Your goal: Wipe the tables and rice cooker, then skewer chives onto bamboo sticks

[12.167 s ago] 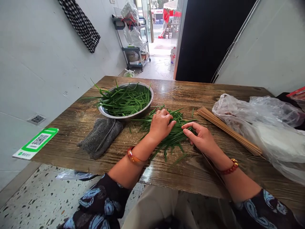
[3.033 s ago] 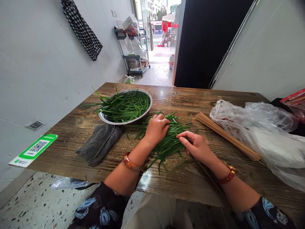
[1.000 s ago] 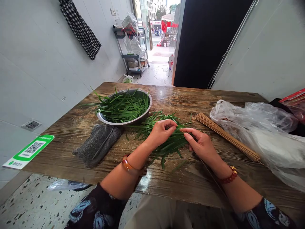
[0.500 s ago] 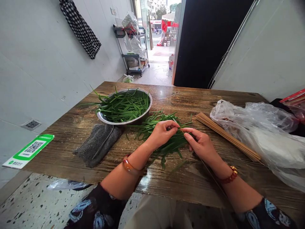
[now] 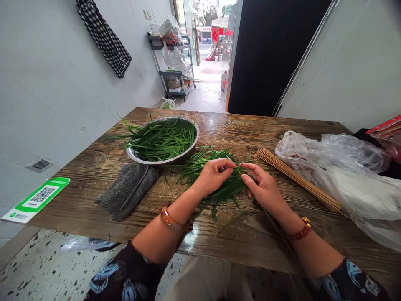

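Here, left hand (image 5: 210, 175) and right hand (image 5: 262, 187) pinch chive leaves (image 5: 219, 184) (loose pile on table (image 5: 103, 167)), fingertips nearly meeting.

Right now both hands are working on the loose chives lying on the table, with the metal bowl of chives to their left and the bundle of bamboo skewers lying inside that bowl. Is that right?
Not quite. The bundle of bamboo skewers lies on the wooden table to the right of the hands, not in the metal bowl. The head view shows it. The left hand and right hand do work on the loose chives.
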`<state>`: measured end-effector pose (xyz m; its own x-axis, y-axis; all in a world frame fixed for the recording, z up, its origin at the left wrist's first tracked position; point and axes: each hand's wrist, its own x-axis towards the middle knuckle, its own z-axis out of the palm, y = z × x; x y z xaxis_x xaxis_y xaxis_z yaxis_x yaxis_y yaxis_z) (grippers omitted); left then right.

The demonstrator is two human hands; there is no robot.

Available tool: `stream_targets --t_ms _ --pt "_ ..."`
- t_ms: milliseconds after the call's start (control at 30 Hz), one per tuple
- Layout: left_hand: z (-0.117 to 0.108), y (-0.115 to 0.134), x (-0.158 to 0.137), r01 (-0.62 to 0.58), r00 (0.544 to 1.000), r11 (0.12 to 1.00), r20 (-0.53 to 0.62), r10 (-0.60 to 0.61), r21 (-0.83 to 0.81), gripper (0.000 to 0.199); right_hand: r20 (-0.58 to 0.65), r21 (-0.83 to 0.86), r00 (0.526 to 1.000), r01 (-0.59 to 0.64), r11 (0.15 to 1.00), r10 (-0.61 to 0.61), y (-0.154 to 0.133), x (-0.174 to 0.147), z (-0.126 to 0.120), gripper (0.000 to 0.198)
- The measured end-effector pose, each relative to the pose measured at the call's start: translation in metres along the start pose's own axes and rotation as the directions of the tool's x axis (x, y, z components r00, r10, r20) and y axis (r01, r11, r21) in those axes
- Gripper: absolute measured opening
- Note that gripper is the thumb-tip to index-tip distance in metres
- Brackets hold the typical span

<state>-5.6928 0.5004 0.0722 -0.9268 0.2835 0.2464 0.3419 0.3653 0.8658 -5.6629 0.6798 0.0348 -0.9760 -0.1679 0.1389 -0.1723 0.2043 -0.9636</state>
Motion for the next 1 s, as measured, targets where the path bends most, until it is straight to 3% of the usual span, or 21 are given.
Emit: stream_targets --t_ms 167,600,1000 --pt "-0.0003 0.0009 -0.0002 -0.001 1.000 1.000 0.009 0.000 0.022 0.010 0.011 0.058 1.000 0.004 0.998 -0.005 -0.0013 -0.0012 0.0000 0.059" --pt "0.0000 0.0015 -0.0007 0.023 0.999 1.000 0.032 -0.023 -0.003 0.013 -0.019 0.011 0.999 0.037 0.999 -0.037 -0.0042 -0.0007 -0.0001 0.038" --pt "0.0003 0.0051 -0.0014 0.025 0.999 1.000 0.048 -0.026 0.014 0.013 -0.019 0.013 0.999 0.026 1.000 -0.026 -0.0073 -0.0006 -0.0002 0.036"
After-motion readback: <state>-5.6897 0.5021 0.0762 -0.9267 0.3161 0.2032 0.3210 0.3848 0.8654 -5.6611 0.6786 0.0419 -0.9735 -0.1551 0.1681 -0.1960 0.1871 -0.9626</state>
